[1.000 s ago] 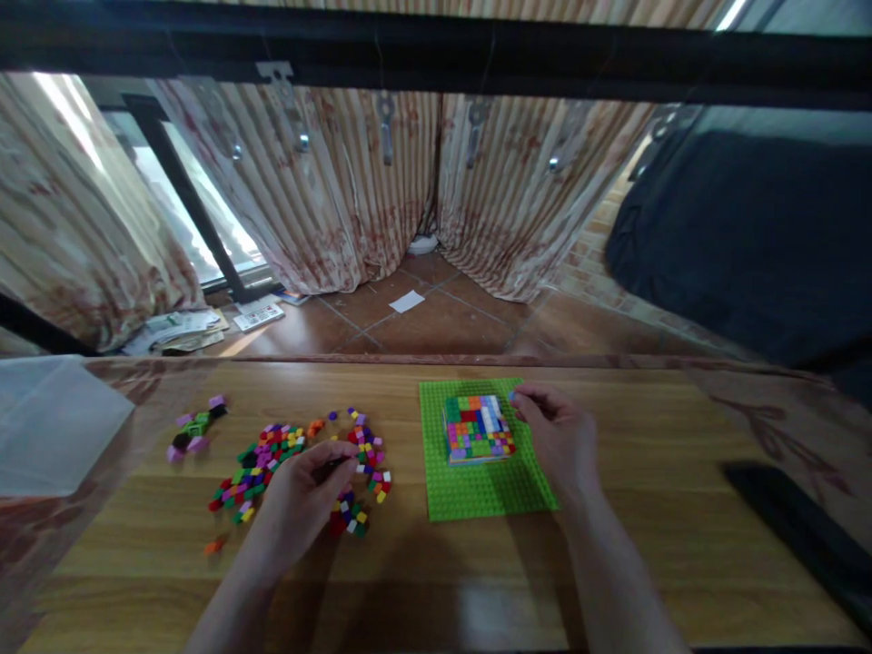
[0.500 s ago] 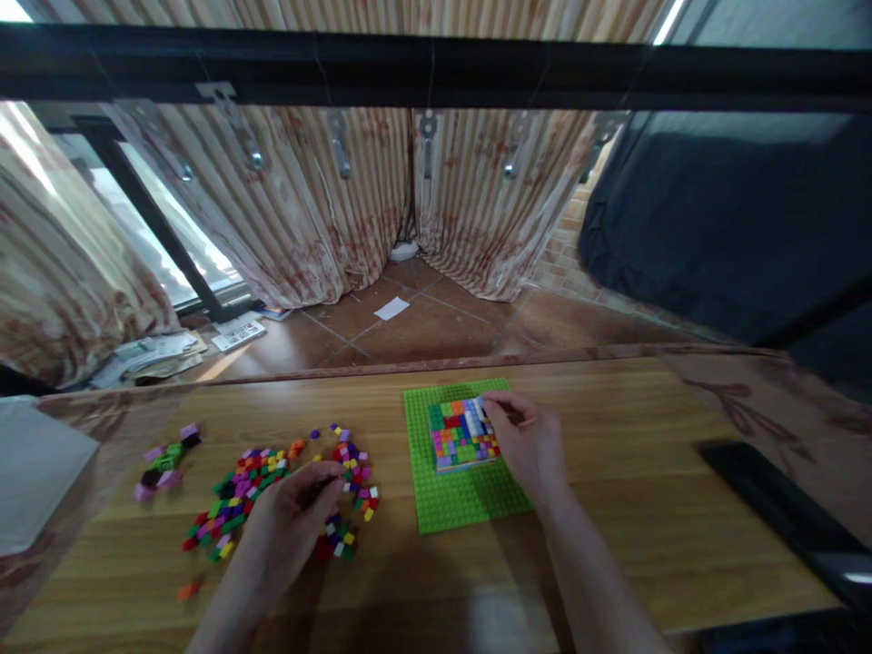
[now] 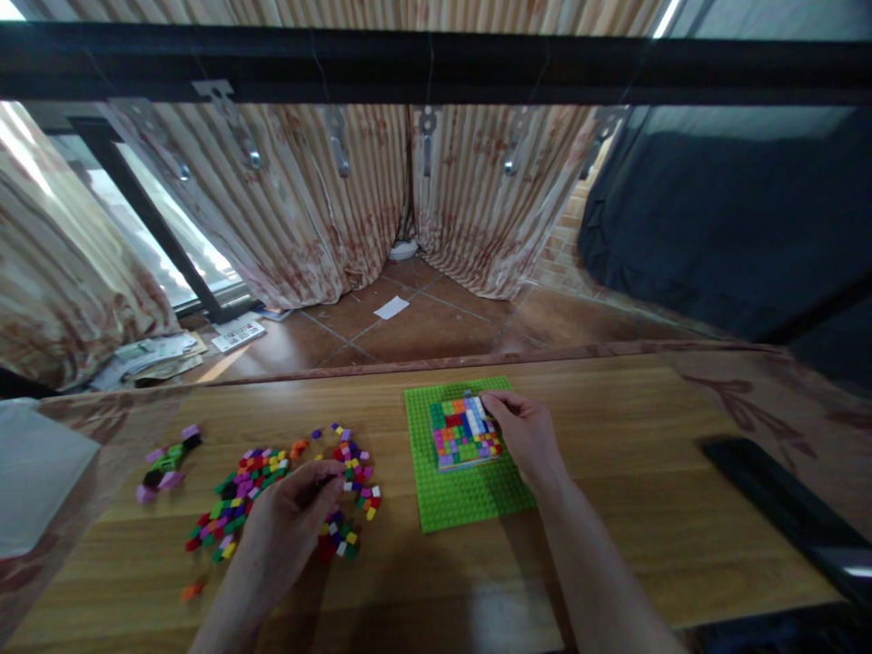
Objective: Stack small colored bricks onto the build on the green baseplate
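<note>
My right hand (image 3: pixel 526 433) has its fingers pinched together at the far right corner of a block of colourful toy bricks (image 3: pixel 464 434). That block sits on a green studded baseplate (image 3: pixel 470 507) in the middle of the table. Whether a brick is between those fingertips is hidden. Over the loose bricks (image 3: pixel 240 495) on the left hovers my left hand (image 3: pixel 292 518), thumb and fingers brought together. Anything it might hold is too small to make out.
A wooden table (image 3: pixel 613 536) carries everything. At its left lies a small cluster of pink, black and green pieces (image 3: pixel 167 465), with a single orange brick (image 3: pixel 193 591) nearer me. A dark flat object (image 3: pixel 783 500) lies at the right edge. Striped curtains (image 3: pixel 300 200) hang beyond.
My right hand has shifted slightly at the top right of the brick block, its fingers a little more closed. My left hand stays nearly still.
</note>
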A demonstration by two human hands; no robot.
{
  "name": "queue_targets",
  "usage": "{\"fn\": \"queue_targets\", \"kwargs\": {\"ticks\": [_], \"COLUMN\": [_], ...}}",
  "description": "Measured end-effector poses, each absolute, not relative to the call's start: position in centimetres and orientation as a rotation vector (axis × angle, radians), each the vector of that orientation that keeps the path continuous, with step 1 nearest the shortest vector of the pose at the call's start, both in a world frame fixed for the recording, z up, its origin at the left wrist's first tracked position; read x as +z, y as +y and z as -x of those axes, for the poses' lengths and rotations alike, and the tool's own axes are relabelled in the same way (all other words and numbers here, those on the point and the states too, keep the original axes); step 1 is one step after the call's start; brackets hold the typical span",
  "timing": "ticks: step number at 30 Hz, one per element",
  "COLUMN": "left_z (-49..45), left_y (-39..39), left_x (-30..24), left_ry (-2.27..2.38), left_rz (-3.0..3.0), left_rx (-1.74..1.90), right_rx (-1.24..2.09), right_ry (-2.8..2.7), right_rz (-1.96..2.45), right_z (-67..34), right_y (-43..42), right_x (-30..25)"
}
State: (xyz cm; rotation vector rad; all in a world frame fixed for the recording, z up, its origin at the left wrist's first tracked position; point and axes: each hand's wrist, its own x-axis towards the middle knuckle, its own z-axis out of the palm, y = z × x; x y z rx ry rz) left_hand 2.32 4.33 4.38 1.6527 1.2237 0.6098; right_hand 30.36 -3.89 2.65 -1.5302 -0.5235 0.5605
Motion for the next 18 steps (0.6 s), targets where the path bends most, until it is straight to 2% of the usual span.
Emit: {"fn": "queue_targets", "kwargs": {"ticks": [5,15,18], "left_z": [-2.3,-3.1,-3.2], "left_y": [4.4,4.2,4.3], "left_x": [4.1,4.6,4.6], "left_ry": [1.231,1.255,1.212], "left_rz": [-1.664,-1.643,-1.637], "left_rx": [0.607,0.587,0.608], "right_rx": [0.512,0.244,0.124], "right_ry": [-0.468,-0.717,-0.971], "right_rz": [1.515,1.816,2.058], "right_z": [-30.7,-32.9,-34.2], "right_y": [-3.9,-4.0,-1.8], "right_x": [2.7,3.1,4.5]}}
